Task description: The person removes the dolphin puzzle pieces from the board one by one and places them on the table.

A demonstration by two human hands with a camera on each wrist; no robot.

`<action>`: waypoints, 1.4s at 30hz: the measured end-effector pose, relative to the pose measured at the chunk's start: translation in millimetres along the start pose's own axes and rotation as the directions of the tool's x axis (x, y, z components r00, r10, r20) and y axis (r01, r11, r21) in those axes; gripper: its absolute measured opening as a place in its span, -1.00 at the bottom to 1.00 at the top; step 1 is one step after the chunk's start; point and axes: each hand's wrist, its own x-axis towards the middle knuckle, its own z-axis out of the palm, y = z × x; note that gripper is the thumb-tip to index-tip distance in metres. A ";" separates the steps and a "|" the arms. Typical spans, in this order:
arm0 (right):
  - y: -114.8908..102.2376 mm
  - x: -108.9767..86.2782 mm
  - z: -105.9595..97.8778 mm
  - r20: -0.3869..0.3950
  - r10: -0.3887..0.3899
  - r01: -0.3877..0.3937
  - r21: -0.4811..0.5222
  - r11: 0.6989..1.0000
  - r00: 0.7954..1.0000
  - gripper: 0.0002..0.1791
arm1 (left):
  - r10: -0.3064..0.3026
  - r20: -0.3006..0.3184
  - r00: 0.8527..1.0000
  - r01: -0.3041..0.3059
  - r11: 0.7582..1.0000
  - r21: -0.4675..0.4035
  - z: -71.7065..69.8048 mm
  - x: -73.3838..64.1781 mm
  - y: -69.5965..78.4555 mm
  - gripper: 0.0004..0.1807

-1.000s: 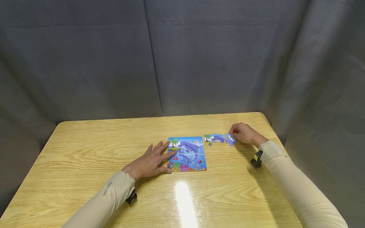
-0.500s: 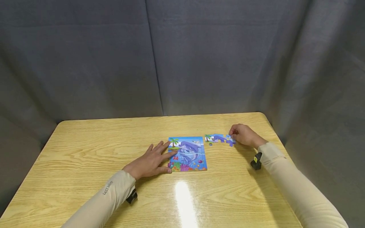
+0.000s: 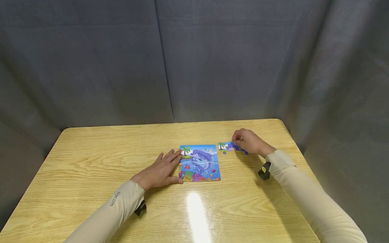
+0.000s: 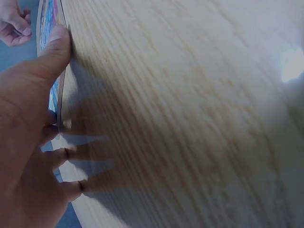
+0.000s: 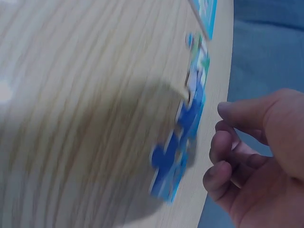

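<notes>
A square jigsaw puzzle [image 3: 200, 163] with dolphins, a palm tree and coral lies on the table. My left hand [image 3: 159, 171] rests beside it with straight fingers, its thumb at the lower left corner and its fingertips at the left edge. To the right of the puzzle, a short row of joined jigsaw pieces [image 3: 223, 146] lies flat, showing a palm tree and a dolphin. Over the right part of this row hovers my right hand [image 3: 250, 141]. In the right wrist view its fingers are loosely bent and hold nothing, a little apart from the jigsaw pieces [image 5: 190, 114].
The wooden table [image 3: 106, 152] has rounded far corners. Grey curtains [image 3: 127, 67] hang behind it and at both sides. A bright light reflection lies on the table's near middle.
My right hand has let go of the rightmost jigsaw piece and moved left above the row. My left index finger has drawn back from the puzzle's face toward the other fingers at its left edge.
</notes>
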 end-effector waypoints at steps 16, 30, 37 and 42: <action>-53.4 14.9 37.3 0.126 -0.141 0.137 0.039 0.990 0.982 -0.89 | 0.010 0.006 1.000 -0.010 1.000 -0.004 0.6 0.2 0.3 0.02; -91.1 28.3 64.4 0.221 -0.183 0.178 0.043 0.983 0.958 -0.87 | -0.004 0.020 1.000 0.004 1.000 -0.006 3.4 2.0 -0.1 0.04; -104.4 31.2 72.5 0.264 -0.228 0.228 0.031 0.973 0.937 -0.86 | 0.000 0.014 1.000 0.000 1.000 0.007 1.9 0.7 0.7 0.01; -111.6 35.1 77.6 0.289 -0.245 0.250 0.019 0.968 0.926 -0.86 | -0.008 0.014 1.000 0.008 1.000 0.011 2.4 0.6 -0.1 0.02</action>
